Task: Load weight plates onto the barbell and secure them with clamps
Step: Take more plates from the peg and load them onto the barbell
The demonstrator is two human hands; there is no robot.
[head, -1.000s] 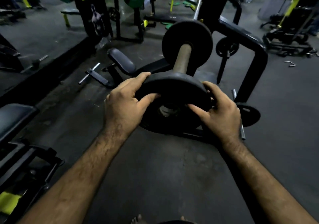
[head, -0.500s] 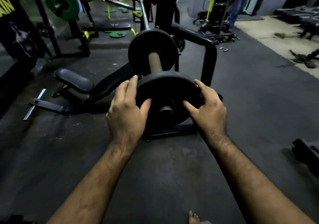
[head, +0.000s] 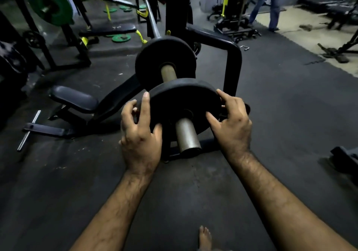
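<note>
So our plate (head: 184, 103) just slid further onto the sleeve (head: 187, 134); both hands (head: 140, 134) (head: 231, 123) grip its rim, clamps next.

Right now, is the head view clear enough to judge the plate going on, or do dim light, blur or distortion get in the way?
Head view: dim overall, black near plate loses surface detail; sleeve end catches light and reads clearly; both hands sharp, left hand, right hand; wide-angle bending at edges; background figure slightly soft.
</note>
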